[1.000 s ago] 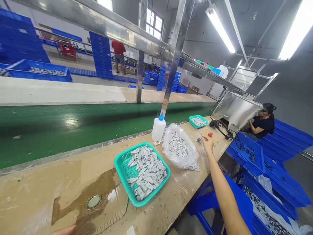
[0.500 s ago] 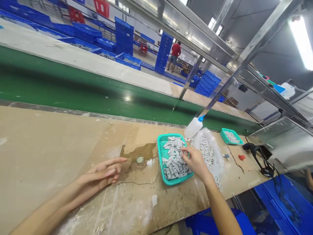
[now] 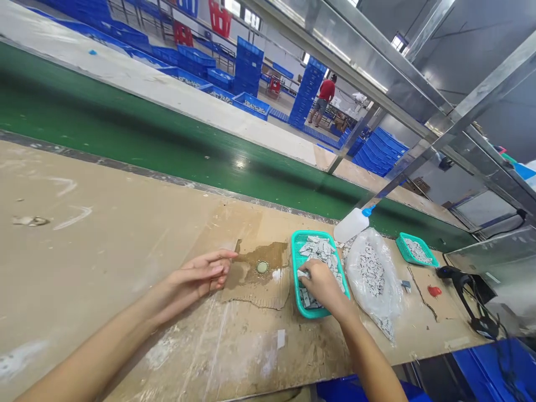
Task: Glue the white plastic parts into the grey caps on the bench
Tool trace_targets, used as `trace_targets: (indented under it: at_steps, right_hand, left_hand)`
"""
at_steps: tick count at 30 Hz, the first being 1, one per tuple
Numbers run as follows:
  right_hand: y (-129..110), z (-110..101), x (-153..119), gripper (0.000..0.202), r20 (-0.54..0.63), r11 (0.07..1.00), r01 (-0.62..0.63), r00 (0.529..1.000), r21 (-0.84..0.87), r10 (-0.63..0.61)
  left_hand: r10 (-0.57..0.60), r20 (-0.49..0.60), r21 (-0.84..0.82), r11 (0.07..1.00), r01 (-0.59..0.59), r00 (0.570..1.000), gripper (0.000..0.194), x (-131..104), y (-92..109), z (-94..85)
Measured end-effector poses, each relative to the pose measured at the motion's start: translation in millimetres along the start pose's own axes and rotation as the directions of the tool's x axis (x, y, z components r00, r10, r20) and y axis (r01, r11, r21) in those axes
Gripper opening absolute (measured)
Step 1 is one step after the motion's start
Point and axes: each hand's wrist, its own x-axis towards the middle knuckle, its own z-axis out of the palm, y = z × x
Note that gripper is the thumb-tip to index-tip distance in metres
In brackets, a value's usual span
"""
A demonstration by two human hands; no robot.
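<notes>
My right hand [image 3: 321, 283] reaches into the green plastic basket [image 3: 296, 298], its thumb and fingers pinched on a small grey flat piece [image 3: 303, 273]. Many similar grey pieces [image 3: 319, 245] fill the basket around it. Left of the basket, my left hand [image 3: 205, 273] hovers near a torn cardboard piece [image 3: 251, 296], fingers loosely extended and nothing visible in them. A small round disc with a beaded-looking rim [image 3: 262, 267] lies on the wet brown patch of that cardboard.
Beyond the basket stand a white squeeze bottle [image 3: 352, 225] and a clear bag of small pieces [image 3: 372, 273]. Farther right are a second green basket [image 3: 416, 249], a red lump [image 3: 434, 291] and a black device with a cable [image 3: 473, 301]. A green conveyor belt [image 3: 201, 167] runs behind.
My right hand has moved deeper into the basket, toward its left side, and now pinches a grey piece. The camera view has shifted; my left hand stays beside the cardboard.
</notes>
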Motion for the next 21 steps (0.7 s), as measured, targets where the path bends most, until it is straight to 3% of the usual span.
trace_targets:
  at_steps: [3, 6, 9, 15, 18, 21]
  right_hand:
    - [4, -8, -2, 0.017, -0.101, 0.994, -0.048, 0.993, 0.100, 0.059]
    - [5, -16, -2, 0.022, -0.193, 0.971, -0.065, 0.975, 0.230, 0.111]
    - [-3, -12, 3, 0.032, -0.191, 0.934, -0.018, 0.977, 0.357, 0.092]
    - [-42, 21, 18, 0.021, -0.060, 0.882, 0.167, 0.986, 0.440, -0.157]
    - [-52, 32, 23, 0.025, 0.005, 0.878, 0.275, 0.953, 0.392, -0.301]
    - [-52, 36, 26, 0.028, 0.014, 0.884, 0.335, 0.933, 0.327, -0.359]
  left_hand:
    - [0.047, -0.019, 0.000, 0.999, -0.047, 0.999, 0.044, -4, 2, 7.8]
    - [0.006, -0.016, -0.018, 1.000, -0.006, 1.000, 0.045, 0, 2, 5.4]
    - [-0.033, -0.034, -0.057, 0.998, 0.031, 0.999, 0.049, 8, 2, -1.5]
    - [0.003, -0.160, -0.082, 0.996, -0.016, 0.987, 0.045, 20, -5, -5.7]
    - [-0.019, -0.216, -0.245, 0.969, -0.035, 0.976, 0.036, 24, -5, -6.5]
    - [-0.063, -0.228, -0.428, 0.903, -0.041, 0.972, 0.026, 26, 3, -3.8]
